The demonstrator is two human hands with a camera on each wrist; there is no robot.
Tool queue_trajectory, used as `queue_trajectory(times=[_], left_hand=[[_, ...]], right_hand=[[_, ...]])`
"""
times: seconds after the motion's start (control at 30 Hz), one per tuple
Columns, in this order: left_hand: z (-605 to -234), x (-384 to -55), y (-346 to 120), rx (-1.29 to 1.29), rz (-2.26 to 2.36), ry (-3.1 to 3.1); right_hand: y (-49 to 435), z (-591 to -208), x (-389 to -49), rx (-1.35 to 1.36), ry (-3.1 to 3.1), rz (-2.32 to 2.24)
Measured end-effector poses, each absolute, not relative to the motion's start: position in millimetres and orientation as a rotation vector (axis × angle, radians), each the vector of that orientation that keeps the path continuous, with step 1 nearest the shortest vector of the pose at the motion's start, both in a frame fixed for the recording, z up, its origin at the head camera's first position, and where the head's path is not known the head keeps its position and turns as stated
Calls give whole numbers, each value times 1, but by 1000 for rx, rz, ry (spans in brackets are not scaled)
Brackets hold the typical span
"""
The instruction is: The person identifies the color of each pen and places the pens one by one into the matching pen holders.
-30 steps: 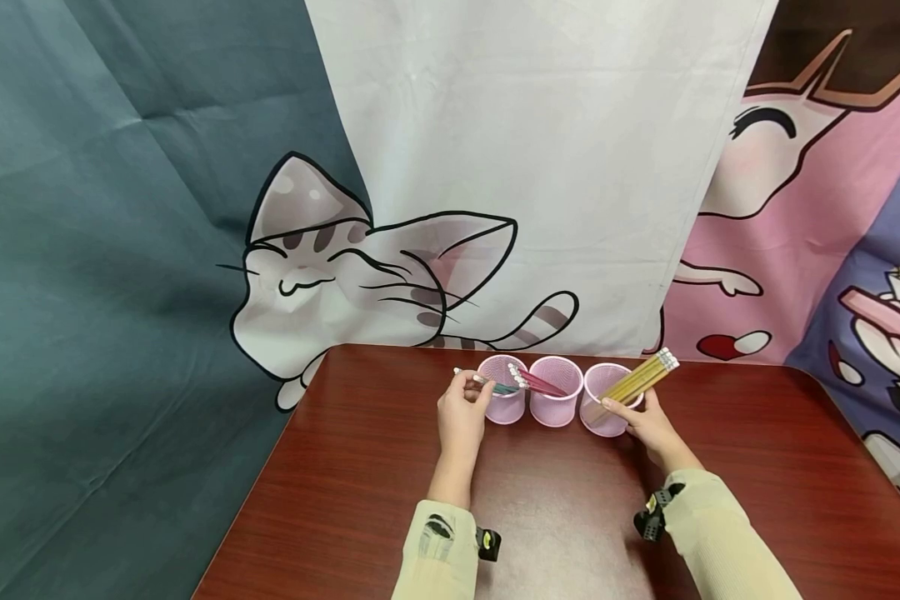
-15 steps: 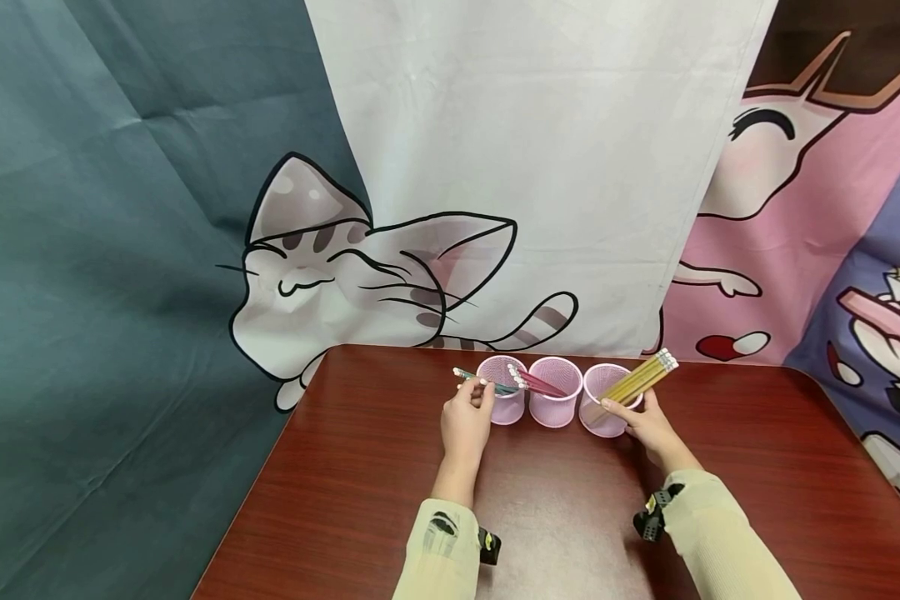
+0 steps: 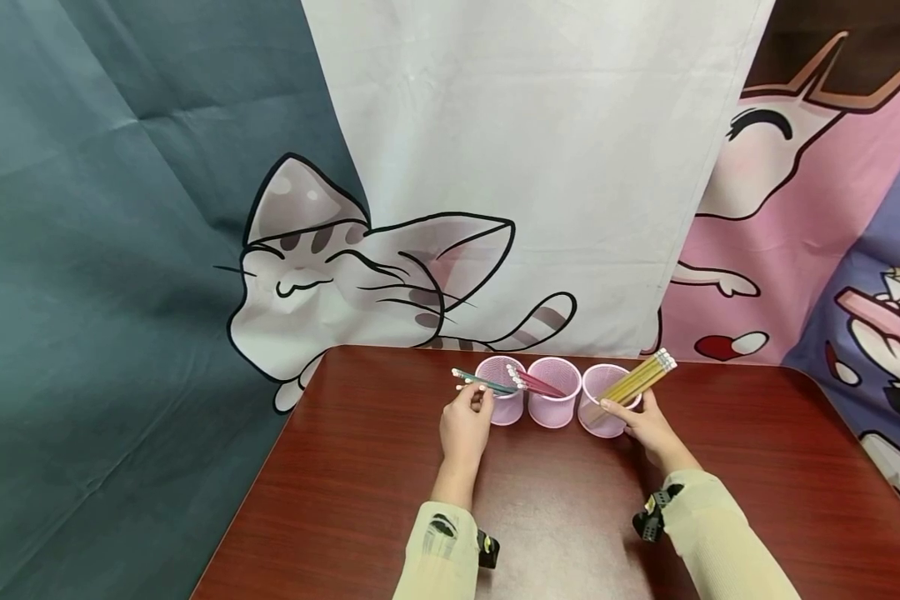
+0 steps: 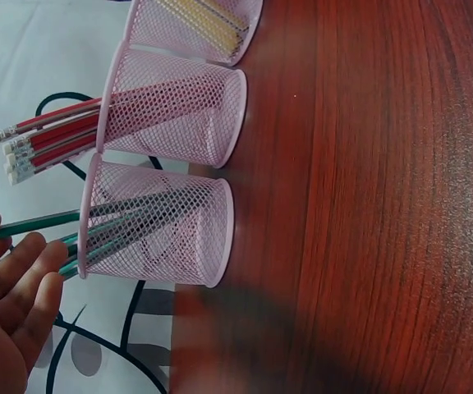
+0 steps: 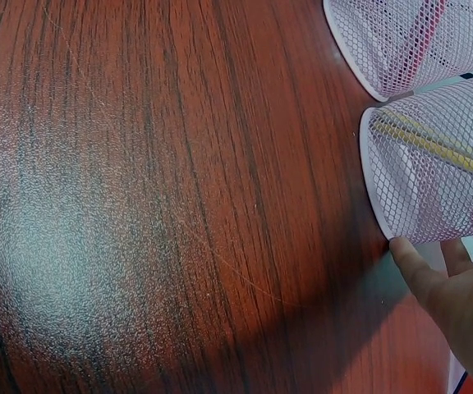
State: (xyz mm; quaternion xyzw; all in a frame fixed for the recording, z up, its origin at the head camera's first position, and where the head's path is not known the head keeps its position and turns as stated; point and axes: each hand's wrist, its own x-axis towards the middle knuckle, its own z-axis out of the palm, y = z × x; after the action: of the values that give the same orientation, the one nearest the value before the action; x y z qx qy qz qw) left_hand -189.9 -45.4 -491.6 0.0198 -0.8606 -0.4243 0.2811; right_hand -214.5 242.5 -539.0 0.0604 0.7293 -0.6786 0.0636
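Three pink mesh pencil cups stand side by side near the table's back edge. Green pencils (image 4: pixel 39 224) lean leftward out of the left cup (image 3: pixel 506 411), their white eraser ends beyond the rim. My left hand (image 3: pixel 465 423) is at these ends, a green pencil between its thumb and fingers. Red pencils (image 3: pixel 543 385) tilt left from the middle cup (image 3: pixel 552 413). Yellow pencils (image 3: pixel 637 379) slant right out of the right cup (image 3: pixel 602 426). My right hand (image 3: pixel 651 427) grips this cup's right side, thumb near the rim; a fingertip touches the base edge in the right wrist view.
The dark red wood-grain table (image 3: pixel 555 508) reaches toward me in front of the cups. Right behind its back edge hangs a cloth (image 3: pixel 540 167) printed with a cartoon cat. Each wrist wears a small black camera (image 3: pixel 487 548).
My left hand has shifted slightly right and down at the green pencils, and more of their eraser ends show beyond its fingers. The right hand and the cups stay in place.
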Motion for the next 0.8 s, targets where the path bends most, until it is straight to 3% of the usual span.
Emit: queue_trajectory(times=[0.8], left_hand=[[-489, -182, -59, 73, -1112, -2182]], right_hand=[[253, -542, -204, 201, 2173, -2053]])
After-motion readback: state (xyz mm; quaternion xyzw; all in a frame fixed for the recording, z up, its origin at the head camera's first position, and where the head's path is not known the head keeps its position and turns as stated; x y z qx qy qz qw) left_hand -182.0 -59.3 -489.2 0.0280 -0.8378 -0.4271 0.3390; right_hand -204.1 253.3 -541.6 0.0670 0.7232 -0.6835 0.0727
